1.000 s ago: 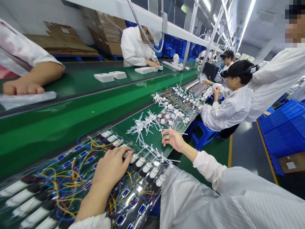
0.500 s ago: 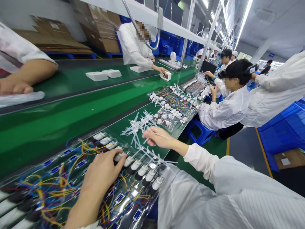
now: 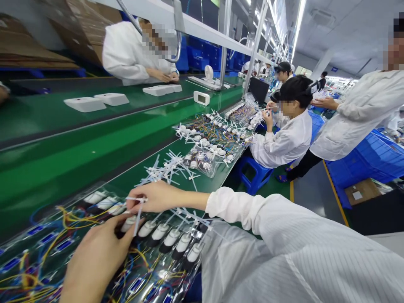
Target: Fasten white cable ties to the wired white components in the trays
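My left hand (image 3: 99,248) has its thumb and fingers closed around a white-and-black cylinder (image 3: 128,224) in the near row. My right hand (image 3: 158,196) pinches a white cross-shaped plastic piece (image 3: 139,207) just over that cylinder's end; whether the two touch, I cannot tell. To the right lie more white-and-black cylinders (image 3: 170,239), some with thin white arms at their ends. Yellow, blue and red wires (image 3: 52,235) and small blue parts (image 3: 136,286) spread over clear plastic. Behind my right hand is a heap of white cross pieces (image 3: 170,166).
Farther along the bench lie more wired cylinders (image 3: 217,130) and a clear bag of parts (image 3: 202,162). A green conveyor (image 3: 94,155) runs alongside, with white housings (image 3: 85,104) beyond it. A co-worker (image 3: 284,126) sits at right near a blue stool (image 3: 255,174).
My right hand has moved left from beside the heap to my left hand, carrying the cross piece. The view has shifted right. The co-worker across has drawn a hand back from the small white device.
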Motion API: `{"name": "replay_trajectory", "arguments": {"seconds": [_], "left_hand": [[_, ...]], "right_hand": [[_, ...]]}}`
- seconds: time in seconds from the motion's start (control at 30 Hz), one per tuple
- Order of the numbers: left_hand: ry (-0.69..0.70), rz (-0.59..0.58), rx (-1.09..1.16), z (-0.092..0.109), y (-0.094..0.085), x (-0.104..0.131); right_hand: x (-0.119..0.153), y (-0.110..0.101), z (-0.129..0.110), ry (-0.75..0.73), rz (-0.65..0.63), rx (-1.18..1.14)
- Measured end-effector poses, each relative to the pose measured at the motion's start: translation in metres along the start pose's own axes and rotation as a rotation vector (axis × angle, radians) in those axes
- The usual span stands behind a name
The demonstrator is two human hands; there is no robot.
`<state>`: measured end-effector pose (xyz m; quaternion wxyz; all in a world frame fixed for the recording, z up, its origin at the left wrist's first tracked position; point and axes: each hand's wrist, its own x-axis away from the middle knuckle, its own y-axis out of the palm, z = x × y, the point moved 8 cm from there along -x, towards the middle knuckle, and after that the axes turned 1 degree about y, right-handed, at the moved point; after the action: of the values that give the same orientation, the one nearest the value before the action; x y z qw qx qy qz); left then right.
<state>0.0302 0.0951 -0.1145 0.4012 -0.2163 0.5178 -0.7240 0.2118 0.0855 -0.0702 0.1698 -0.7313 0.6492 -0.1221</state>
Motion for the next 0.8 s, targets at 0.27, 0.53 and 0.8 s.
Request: {"name": "replay_trajectory", "arguments": {"seconds": [0.27, 0.53, 0.8], "left_hand": [[-0.232, -0.051, 0.046, -0.007, -0.005, 0.005], [-0.254, -0.054, 0.109, -0.001, -0.011, 0.010], [-0.268, -0.029, 0.079, -0.008, -0.008, 0.009]], "right_hand": [[-0.008, 0.006, 0.006, -0.020, -0.188, -0.056], [-0.008, 0.006, -0.006, -0.021, -0.192, -0.011], [0.008, 0.007, -0.001, -0.013, -0.019, -0.132]]}}
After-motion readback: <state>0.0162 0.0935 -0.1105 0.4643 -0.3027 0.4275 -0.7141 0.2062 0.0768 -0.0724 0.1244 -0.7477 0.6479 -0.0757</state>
